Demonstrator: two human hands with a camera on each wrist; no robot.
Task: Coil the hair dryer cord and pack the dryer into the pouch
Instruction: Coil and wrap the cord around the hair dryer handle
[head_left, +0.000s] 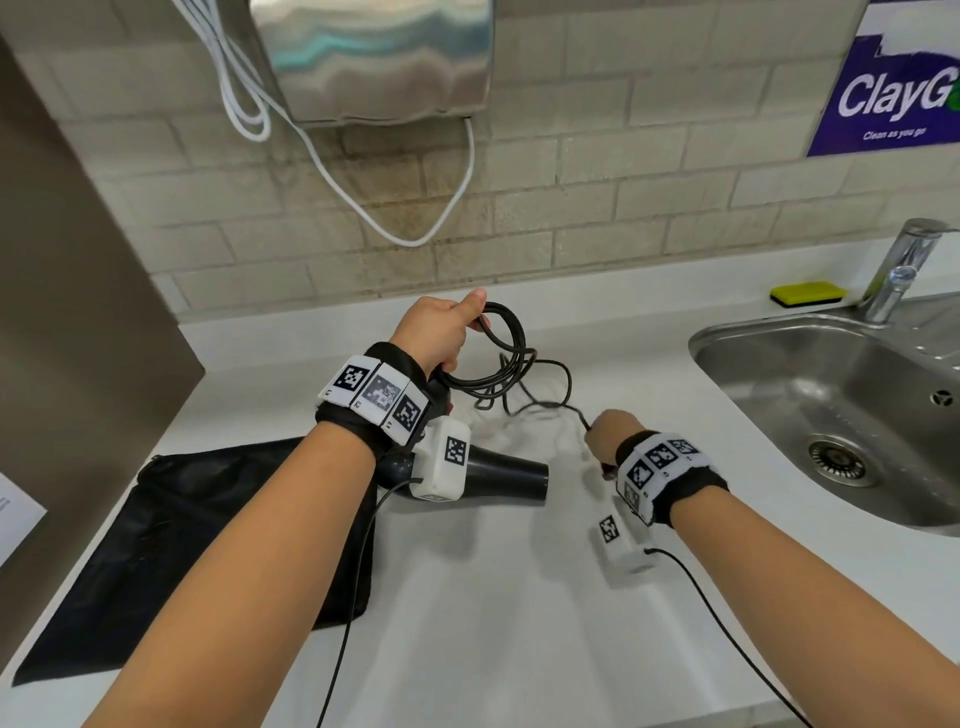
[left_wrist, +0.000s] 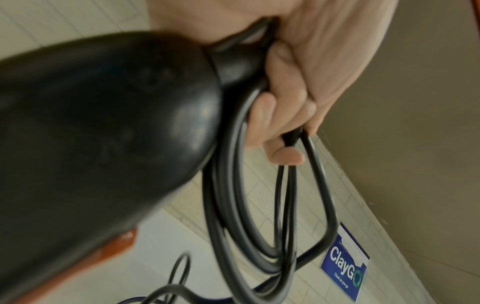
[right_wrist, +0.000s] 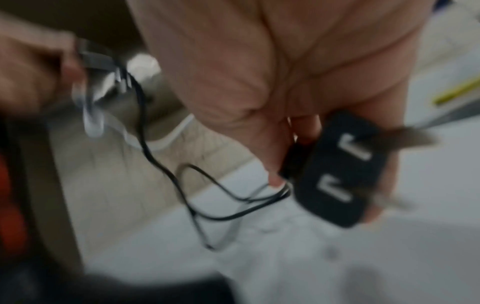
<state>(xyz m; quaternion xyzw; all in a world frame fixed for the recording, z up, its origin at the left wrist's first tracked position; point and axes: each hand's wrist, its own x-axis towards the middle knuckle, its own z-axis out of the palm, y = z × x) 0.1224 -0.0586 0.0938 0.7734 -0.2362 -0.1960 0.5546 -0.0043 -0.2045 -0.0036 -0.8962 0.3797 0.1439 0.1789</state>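
Note:
The black hair dryer (head_left: 501, 475) hangs just above the white counter (head_left: 493, 613), barrel pointing right, its rear hidden by my left wrist. My left hand (head_left: 441, 332) grips the dryer's handle together with several loops of black cord (head_left: 501, 353). In the left wrist view the dryer (left_wrist: 103, 127) fills the left and the cord loops (left_wrist: 233, 205) pass under curled fingers (left_wrist: 280, 111). Loose cord trails right to my right hand (head_left: 605, 439), which holds the black plug (right_wrist: 337, 174), prongs outward. The flat black pouch (head_left: 182, 545) lies at the left.
A steel sink (head_left: 727, 332) with a faucet (head_left: 904, 270) and a yellow sponge (head_left: 808, 293) is at the right. A steel wall unit (head_left: 374, 57) with a drooping white cable (head_left: 415, 231) hangs above. A brown panel (head_left: 67, 260) bounds the left.

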